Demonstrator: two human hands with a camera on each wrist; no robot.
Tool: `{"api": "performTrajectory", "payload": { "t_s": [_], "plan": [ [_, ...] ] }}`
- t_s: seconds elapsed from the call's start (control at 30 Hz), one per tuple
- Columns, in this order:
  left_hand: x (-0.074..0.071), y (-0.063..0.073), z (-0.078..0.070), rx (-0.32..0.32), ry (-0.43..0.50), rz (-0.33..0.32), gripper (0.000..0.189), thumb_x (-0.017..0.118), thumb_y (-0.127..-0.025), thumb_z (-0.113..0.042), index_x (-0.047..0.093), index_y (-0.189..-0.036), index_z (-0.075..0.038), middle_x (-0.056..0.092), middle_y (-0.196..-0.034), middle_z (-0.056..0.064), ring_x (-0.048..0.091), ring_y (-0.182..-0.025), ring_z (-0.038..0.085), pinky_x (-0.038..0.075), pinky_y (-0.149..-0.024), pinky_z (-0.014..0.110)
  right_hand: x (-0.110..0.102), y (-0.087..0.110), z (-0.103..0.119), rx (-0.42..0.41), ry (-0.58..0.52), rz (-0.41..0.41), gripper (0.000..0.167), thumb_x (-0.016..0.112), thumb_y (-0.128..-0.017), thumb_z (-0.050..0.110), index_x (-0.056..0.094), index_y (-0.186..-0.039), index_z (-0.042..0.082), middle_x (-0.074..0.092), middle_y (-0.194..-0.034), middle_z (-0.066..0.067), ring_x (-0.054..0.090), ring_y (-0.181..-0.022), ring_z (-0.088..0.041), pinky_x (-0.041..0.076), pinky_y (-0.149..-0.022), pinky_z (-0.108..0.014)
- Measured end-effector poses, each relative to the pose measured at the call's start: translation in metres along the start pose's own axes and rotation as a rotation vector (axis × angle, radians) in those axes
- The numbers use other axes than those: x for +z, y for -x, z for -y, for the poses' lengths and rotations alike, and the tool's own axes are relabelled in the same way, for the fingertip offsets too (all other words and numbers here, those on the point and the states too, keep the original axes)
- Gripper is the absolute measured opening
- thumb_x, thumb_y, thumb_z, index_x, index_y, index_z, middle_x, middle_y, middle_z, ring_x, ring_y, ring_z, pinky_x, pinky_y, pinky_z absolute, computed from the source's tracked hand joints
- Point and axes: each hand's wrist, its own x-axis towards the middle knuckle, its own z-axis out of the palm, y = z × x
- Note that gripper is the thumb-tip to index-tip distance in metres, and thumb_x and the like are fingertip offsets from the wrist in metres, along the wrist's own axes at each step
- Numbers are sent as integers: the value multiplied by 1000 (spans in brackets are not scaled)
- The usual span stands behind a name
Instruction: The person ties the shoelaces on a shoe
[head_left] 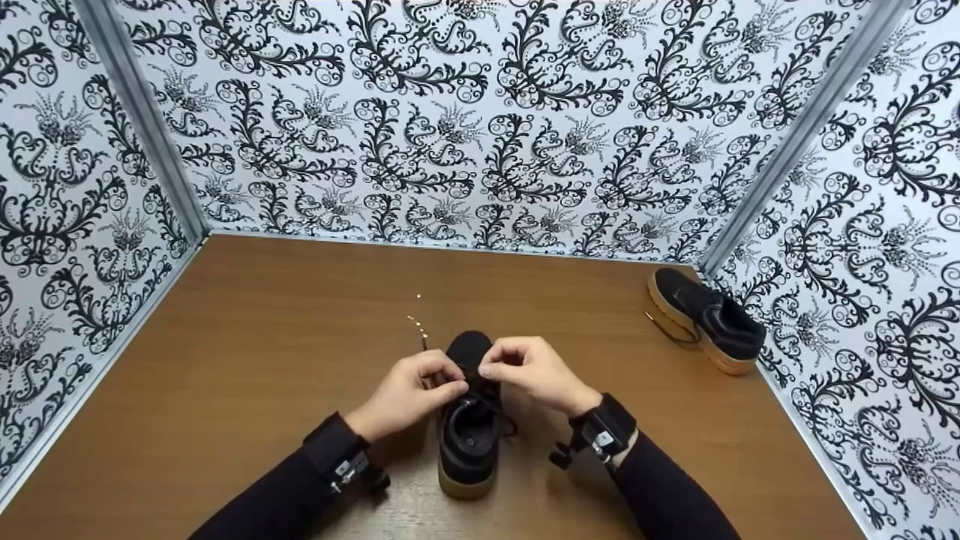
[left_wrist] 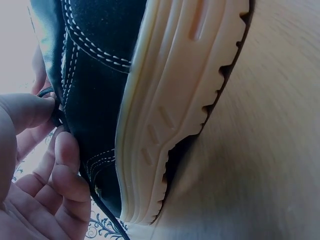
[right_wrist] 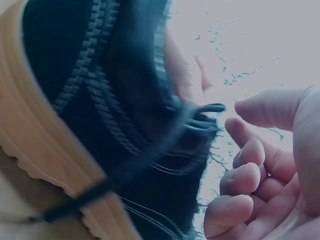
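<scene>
A black shoe with white stitching and a tan sole stands upright on the table, toe pointing away from me. My left hand is at its lacing and pinches the black shoelace between thumb and fingers, against the upper. Opposite, on the shoe's right side, my right hand hovers with thumb and index tips slightly apart. Nothing lies between them in the right wrist view. A small lace loop sticks out just short of those fingertips. One blurred lace end hangs across the shoe's side and sole.
Another black shoe rests at the right rear by the patterned wall, its lace trailing on the wooden table. White specks run in a thin line beyond my left hand. Patterned panels enclose the back and sides.
</scene>
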Motion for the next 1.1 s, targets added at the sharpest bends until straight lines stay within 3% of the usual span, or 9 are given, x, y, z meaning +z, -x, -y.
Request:
{"api": "performTrajectory", "payload": {
  "t_s": [0.23,0.33,0.47,0.67,0.87,1.1],
  "plan": [
    [0,1,1,-5,-5,-3,14,84,-100,-9,82,-100,-22,71,-94,-2,63,-81,11,52,-70,26,-20,5,9,-48,96,130,9,87,-98,18,84,-98,10,74,-88,2,64,-81,-10,50,-72,-23],
    [0,1,1,2,-7,-9,13,84,-99,-9,82,-100,-21,71,-94,-2,63,-82,11,51,-70,26,-19,7,13,-66,191,197,8,90,-96,22,85,-97,15,71,-86,7,63,-79,-8,50,-71,-23],
    [0,1,1,13,-8,-13,12,84,-99,-9,82,-100,-20,71,-94,-1,63,-82,11,51,-69,27,-13,9,21,-82,314,229,11,94,-93,25,84,-95,20,66,-84,11,62,-77,-5,50,-69,-23],
    [0,0,2,41,-11,-13,11,84,-99,-9,82,-100,-20,70,-94,0,63,-82,12,52,-70,27,-3,13,29,-116,515,207,16,96,-91,29,82,-92,21,63,-84,10,58,-75,-2,49,-67,-22],
    [1,0,3,85,-13,-20,6,84,-100,-11,80,-98,-15,69,-95,2,63,-81,14,53,-69,29,5,15,33,-222,707,135,22,98,-88,30,78,-86,20,63,-83,9,56,-73,-2,48,-67,-23],
    [1,0,3,67,-31,-12,8,82,-100,-7,80,-100,-15,69,-96,1,63,-81,16,54,-69,29,12,19,33,-349,868,59,24,100,-84,31,79,-83,20,64,-83,10,57,-72,-2,50,-64,-23]
  ]
}}
